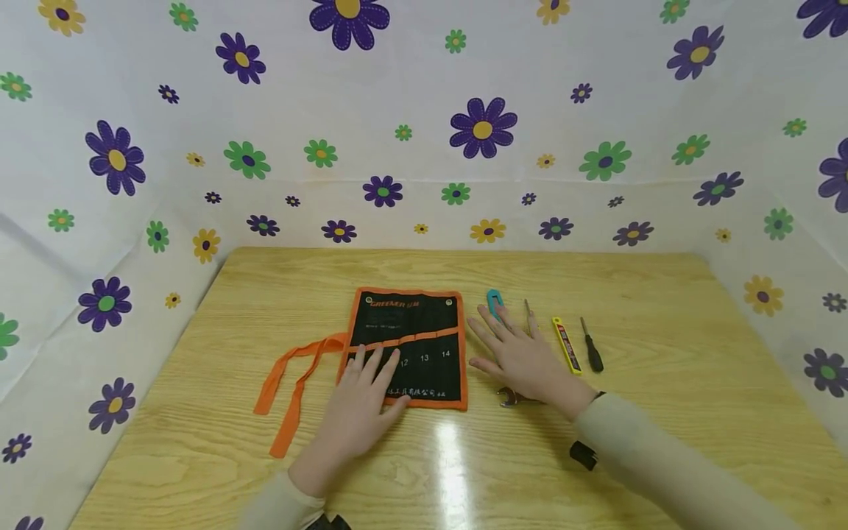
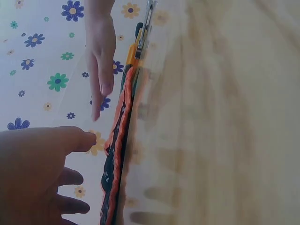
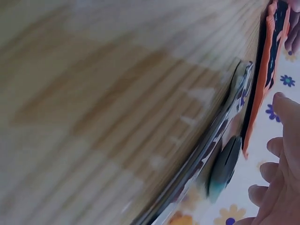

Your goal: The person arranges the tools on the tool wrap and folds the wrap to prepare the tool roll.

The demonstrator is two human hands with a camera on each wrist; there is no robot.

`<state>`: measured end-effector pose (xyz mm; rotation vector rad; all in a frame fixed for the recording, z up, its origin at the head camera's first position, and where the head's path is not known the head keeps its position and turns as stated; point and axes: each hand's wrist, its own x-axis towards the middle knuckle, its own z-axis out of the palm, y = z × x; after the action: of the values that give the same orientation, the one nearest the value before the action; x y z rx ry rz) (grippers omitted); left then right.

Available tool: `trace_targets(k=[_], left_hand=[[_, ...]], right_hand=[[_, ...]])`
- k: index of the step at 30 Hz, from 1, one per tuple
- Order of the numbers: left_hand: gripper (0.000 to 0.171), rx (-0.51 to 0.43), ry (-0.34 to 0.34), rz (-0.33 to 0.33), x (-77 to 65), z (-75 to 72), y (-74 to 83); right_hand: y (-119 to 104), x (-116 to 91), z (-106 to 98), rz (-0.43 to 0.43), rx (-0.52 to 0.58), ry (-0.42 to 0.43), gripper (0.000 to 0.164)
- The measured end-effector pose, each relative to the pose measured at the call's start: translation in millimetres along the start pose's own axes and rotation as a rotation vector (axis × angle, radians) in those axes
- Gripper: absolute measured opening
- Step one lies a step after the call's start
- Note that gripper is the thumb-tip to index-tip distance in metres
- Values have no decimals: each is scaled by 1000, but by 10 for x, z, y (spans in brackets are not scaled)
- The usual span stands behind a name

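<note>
A black tool pouch [image 1: 430, 320] with orange trim lies flat, its pockets numbered 12, 13 and 14 where visible. My left hand [image 1: 358, 405], fingers spread, hovers over its lower left part; the left wrist view shows a gap between the hand [image 2: 33, 173] and the pouch [image 2: 123, 117]. Right of the pouch, my right hand [image 1: 523, 361] is held palm down with straight fingers above some tools, holding nothing. Partly hidden beneath it are a wrench [image 1: 509, 398], a teal-ended tool [image 1: 493, 297] and a thin metal shaft [image 1: 527, 305].
A yellow narrow packet [image 1: 567, 346] and a black-handled screwdriver [image 1: 594, 357] lie to the right of the right hand. Two orange straps [image 1: 291, 368] trail left from the pouch. Flower-printed cloth [image 1: 424, 158] walls the wooden table [image 1: 199, 434] at the back and sides.
</note>
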<state>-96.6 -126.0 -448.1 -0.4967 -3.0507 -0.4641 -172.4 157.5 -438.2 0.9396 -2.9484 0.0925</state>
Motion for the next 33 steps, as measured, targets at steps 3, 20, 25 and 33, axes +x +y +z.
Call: trace_targets(k=[3, 20, 25, 33], left_hand=[[70, 6, -22, 5, -6, 28, 54], [72, 30, -138, -52, 19, 135, 141], [74, 34, -158, -46, 18, 139, 141], [71, 21, -150, -67, 51, 144, 116]], right_hand=[[-46, 58, 28, -27, -3, -24, 68], [-199, 268, -2, -158, -120, -189, 57], [-196, 269, 21, -181, -97, -237, 55], [-180, 263, 48, -174, -41, -262, 54]])
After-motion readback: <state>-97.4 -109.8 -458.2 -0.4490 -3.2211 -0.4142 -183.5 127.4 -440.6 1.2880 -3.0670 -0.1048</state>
